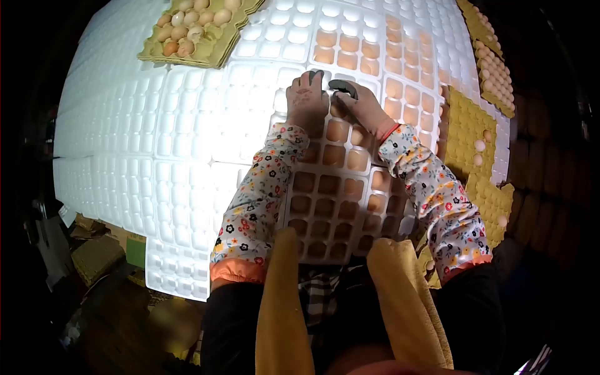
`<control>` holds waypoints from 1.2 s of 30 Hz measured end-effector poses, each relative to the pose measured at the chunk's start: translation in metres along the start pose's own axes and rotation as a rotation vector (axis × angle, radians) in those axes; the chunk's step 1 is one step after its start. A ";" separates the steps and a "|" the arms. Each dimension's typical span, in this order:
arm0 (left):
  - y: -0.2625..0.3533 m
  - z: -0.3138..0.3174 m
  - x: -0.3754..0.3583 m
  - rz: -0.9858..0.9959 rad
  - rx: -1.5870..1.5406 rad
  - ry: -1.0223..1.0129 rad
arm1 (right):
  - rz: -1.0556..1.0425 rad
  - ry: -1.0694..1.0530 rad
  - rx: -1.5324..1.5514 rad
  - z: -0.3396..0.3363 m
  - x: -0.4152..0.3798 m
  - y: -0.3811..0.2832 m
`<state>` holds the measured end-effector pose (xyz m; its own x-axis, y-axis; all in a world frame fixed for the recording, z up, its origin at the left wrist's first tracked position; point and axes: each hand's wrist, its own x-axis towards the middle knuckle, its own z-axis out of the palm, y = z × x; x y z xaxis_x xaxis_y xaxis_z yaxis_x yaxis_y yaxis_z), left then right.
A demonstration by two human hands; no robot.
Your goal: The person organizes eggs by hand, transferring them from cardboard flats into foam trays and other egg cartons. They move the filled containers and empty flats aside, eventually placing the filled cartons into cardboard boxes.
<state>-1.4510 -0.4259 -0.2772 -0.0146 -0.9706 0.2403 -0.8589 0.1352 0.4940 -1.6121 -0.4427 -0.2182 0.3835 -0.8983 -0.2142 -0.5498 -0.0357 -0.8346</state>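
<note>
Head view looks down on a wide table (125,156) covered edge to edge with white plastic egg trays (187,125). Most tray cells on the left side show white; the cells in the middle column and toward the upper right hold brown eggs (340,156).

A cardboard egg tray (219,47) lies at the top of the table, with a cluster of eggs in its left part. More cardboard trays (469,125) sit along the right edge, some carrying a few pale eggs.

Two arms in floral sleeves (256,200) reach forward over the filled tray column. A yellow cloth (400,300) hangs at the person's chest at the bottom of the frame.

The left hand (306,100) rests palm down on the tray, fingers curled loosely toward the cells; no object is visible in it. The right hand (362,106) lies just beside it, touching or nearly touching, fingers bent downward over a cell. Whether the right hand grips an egg cannot be told, since the fingers cover the cell.

A small dark object (342,85) shows at the fingertips of the right hand; its nature is unclear.

The nearest eggs lie directly beneath and just below both hands, toward the person. The filled column runs lengthwise away from the person. Both hands are equally near.
</note>
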 end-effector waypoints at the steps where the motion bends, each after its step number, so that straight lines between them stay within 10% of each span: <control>1: 0.000 0.006 -0.005 0.118 0.182 -0.023 | 0.054 0.020 0.153 -0.010 -0.021 -0.014; 6: -0.018 0.021 -0.006 0.201 0.200 0.124 | -0.052 0.115 0.105 -0.086 -0.228 -0.073; 8: -0.001 0.015 0.005 -0.053 0.016 -0.020 | -0.162 0.345 -0.436 -0.115 -0.319 -0.058; 10: 0.061 0.004 0.018 -0.473 -0.714 -0.063 | 0.205 0.628 -0.394 -0.148 -0.391 -0.025; 12: 0.148 -0.008 -0.003 0.080 -0.488 -0.122 | 0.415 0.998 -0.133 -0.194 -0.451 0.021; 14: 0.266 -0.021 -0.044 0.489 -0.646 -0.265 | 0.637 0.898 -0.832 -0.224 -0.497 0.066; 16: 0.363 -0.029 -0.090 0.897 -0.640 -0.193 | 0.696 0.597 -0.530 -0.215 -0.529 0.119; 22: 0.513 0.147 -0.132 0.697 -0.521 -0.641 | 0.446 0.706 -0.036 -0.205 -0.543 0.127; 25: 0.543 0.126 -0.120 1.019 -0.078 -0.606 | 0.558 0.615 0.147 -0.202 -0.553 0.148; 29: 0.466 -0.004 -0.088 0.443 -0.744 -0.377 | 0.599 0.596 0.283 -0.188 -0.551 0.175; 31: 0.381 -0.018 -0.060 0.232 -0.676 0.062 | 0.539 0.676 0.523 -0.180 -0.560 0.194; 32: 0.330 -0.011 -0.042 -0.048 -0.795 0.019 | 0.406 0.692 0.195 -0.182 -0.569 0.211; 33: 0.276 -0.003 -0.028 -0.231 -0.746 0.080 | 0.264 0.700 -0.134 -0.190 -0.567 0.210; 36: 0.154 0.026 0.007 -0.231 -0.243 0.287 | 0.480 0.744 0.573 -0.197 -0.559 0.155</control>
<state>-1.5963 -0.4174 -0.2212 0.3360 -0.8907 0.3061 -0.6770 -0.0025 0.7360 -2.0583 -0.0321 -0.1273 -0.4403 -0.8123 -0.3824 -0.0159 0.4329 -0.9013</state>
